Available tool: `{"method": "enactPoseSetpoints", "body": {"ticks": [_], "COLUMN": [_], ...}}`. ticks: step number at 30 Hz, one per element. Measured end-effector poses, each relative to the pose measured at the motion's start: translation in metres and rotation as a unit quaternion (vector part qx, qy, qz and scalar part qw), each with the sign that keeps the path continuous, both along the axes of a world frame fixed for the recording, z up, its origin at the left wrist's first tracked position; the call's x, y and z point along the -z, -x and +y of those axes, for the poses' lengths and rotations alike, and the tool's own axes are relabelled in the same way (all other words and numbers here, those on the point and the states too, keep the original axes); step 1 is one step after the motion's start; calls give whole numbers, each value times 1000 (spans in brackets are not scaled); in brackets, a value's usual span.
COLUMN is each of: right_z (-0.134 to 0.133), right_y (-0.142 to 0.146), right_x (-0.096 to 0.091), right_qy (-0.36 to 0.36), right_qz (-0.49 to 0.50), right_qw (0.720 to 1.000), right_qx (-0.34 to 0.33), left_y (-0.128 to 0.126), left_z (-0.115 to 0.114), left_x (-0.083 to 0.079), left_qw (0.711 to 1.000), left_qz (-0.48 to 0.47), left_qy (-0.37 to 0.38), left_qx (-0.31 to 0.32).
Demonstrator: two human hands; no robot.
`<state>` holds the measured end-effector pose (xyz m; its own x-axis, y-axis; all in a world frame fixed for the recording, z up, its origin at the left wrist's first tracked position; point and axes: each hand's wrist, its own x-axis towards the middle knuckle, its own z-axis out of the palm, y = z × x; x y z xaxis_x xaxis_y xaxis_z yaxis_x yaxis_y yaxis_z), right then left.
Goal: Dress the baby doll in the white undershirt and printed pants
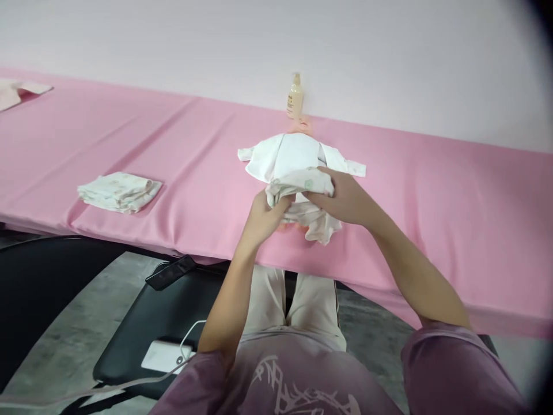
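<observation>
A small white baby garment (pixel 298 158) lies spread on the pink table cover (pixel 432 196), sleeves out to both sides, over something pink that I cannot make out. Both my hands meet at its near end. My left hand (pixel 264 216) is closed, pinching the bunched lower part of the cloth (pixel 317 225). My right hand (pixel 343 199) is closed over the gathered fabric from above and the right. The cloth's lower edge hangs loose just under my hands.
A folded white cloth (pixel 118 191) lies on the table to the left. A pump bottle (pixel 295 97) stands at the back by the wall. A black bench (pixel 142 323) below holds a remote (pixel 170 272) and a white power bank (pixel 162 356) with cable.
</observation>
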<state>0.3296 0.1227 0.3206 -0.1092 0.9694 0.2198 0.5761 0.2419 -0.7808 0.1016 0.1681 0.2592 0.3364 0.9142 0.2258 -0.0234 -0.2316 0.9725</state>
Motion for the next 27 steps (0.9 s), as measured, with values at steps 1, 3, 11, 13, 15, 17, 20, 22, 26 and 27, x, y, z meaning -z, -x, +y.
{"method": "enactPoseSetpoints", "body": {"ticks": [1, 3, 11, 13, 15, 17, 20, 22, 26, 27], "right_z": [-4, -11, -4, 0, 3, 4, 2, 0, -1, -1], "right_y": [4, 11, 46, 53, 60, 67, 75, 78, 77, 76], "right_x": [6, 21, 79, 84, 85, 85, 86, 90, 103, 106], "right_qy": [26, 78, 137, 145, 151, 152, 151, 137, 112, 110], "right_qz": [-7, -20, -91, -132, -176, -212, -250, -263, -245, -222], "right_qw": [1000, 997, 986, 979, 971, 963, 954, 952, 958, 964], "right_qx": [-2, -3, 37, 53, 60, 62, 68, 73, 94, 95], "left_y": [3, 12, 42, 44, 43, 42, 41, 41, 43, 43], "left_z": [-10, -25, -31, -27, -24, -21, -18, -15, -9, -8], "left_x": [10, 30, 85, 91, 97, 101, 103, 101, 99, 100], "left_qw": [1000, 998, 971, 960, 948, 938, 931, 930, 935, 942], "left_qz": [16, 48, 222, 253, 284, 313, 336, 342, 340, 322], "left_qy": [11, 29, 26, 10, -10, -39, -69, -69, -61, -55], "left_qx": [-7, -17, -79, -117, -144, -143, -123, -113, -84, -77]}}
